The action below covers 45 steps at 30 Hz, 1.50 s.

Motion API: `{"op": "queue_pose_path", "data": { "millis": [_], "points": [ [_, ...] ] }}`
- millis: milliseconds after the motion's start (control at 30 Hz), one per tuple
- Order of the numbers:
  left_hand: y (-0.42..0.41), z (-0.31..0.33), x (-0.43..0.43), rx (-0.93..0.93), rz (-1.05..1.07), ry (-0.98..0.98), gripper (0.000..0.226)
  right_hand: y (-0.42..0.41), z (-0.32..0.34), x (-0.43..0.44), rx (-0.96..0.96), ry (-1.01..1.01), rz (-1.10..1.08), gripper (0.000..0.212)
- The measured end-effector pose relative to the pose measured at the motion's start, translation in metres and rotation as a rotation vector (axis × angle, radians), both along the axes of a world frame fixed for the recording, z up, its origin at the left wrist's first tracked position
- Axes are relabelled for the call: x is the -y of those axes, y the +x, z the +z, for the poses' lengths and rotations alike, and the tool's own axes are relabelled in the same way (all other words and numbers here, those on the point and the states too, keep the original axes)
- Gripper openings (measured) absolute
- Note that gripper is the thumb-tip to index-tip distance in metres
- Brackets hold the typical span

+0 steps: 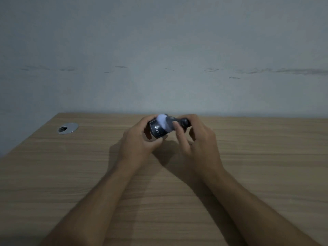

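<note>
Body in view: two hands plus forearms, that's all. Left hand [136, 139] sits just left of frame centre, right hand [200, 139] just right of it. Both are bare from the fingertips back.

Left forearm [92, 201] comes in from the lower left, right forearm [248, 197] from the lower right. Both are bare as far as the bottom edge shows them. They look slim at the wrist and much wider toward the bottom of the frame.

Knuckle ridges and faint tendon lines are readable on the hand backs. One short-trimmed nail [174, 122] shows on a right-hand digit near frame centre. Finer detail is soft: dim light, slight blur on the fingers.
</note>
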State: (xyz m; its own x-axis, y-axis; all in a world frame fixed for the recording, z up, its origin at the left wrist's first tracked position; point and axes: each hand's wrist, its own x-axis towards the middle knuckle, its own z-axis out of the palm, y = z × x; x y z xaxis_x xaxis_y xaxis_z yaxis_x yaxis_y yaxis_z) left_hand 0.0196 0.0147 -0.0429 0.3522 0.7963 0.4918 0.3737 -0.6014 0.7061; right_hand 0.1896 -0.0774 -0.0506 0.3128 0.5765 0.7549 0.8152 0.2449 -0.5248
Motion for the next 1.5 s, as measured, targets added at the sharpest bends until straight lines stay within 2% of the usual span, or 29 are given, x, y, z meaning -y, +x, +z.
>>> {"op": "queue_pose_path", "data": {
  "millis": [133,200,333,400,600,733,800,967,1067,1200,1333,1433,1500],
  "points": [
    [-0.001,0.004,0.008,0.027,-0.058,-0.01,0.062,0.022,-0.002,0.001,-0.16,-0.091,-0.066,0.009],
    [0.001,0.005,0.008,0.037,-0.053,-0.012,0.063,0.018,0.0,0.006,-0.167,-0.073,-0.031,0.009],
    [0.001,0.004,0.005,0.027,-0.014,-0.044,0.064,-0.005,0.009,0.011,0.022,-0.048,0.138,0.014],
    [0.002,0.003,0.006,0.023,-0.037,-0.056,0.065,-0.01,0.008,0.01,0.072,-0.037,0.155,0.017],
    [0.001,0.001,0.007,0.038,-0.101,-0.029,0.067,0.012,0.0,0.005,-0.163,-0.046,-0.035,0.016],
    [-0.001,0.004,0.008,0.046,-0.107,-0.046,0.068,0.018,-0.001,0.001,-0.226,-0.08,-0.079,0.013],
    [-0.001,0.005,0.007,0.024,-0.064,-0.032,0.067,0.01,0.002,0.003,-0.196,-0.067,-0.031,0.012],
    [0.0,0.0,0.002,0.004,-0.045,-0.053,0.071,-0.013,0.005,0.009,0.043,-0.055,0.126,0.019],
    [0.0,-0.002,0.0,-0.07,-0.068,0.003,0.077,-0.004,0.003,0.004,-0.078,0.0,0.017,0.02],
    [0.001,-0.004,-0.002,-0.122,-0.135,0.091,0.082,0.012,0.003,0.005,-0.248,-0.019,-0.064,0.009],
    [0.002,-0.007,-0.006,-0.176,-0.117,0.149,0.092,0.002,0.004,0.007,-0.157,0.023,0.019,0.009],
    [0.0,-0.008,-0.01,-0.161,-0.086,0.149,0.085,-0.01,0.005,0.008,-0.037,0.036,0.137,0.015],
    [-0.002,-0.007,-0.01,-0.151,-0.081,0.172,0.082,-0.01,0.005,0.009,-0.042,0.042,0.13,0.015]
  ]
}}
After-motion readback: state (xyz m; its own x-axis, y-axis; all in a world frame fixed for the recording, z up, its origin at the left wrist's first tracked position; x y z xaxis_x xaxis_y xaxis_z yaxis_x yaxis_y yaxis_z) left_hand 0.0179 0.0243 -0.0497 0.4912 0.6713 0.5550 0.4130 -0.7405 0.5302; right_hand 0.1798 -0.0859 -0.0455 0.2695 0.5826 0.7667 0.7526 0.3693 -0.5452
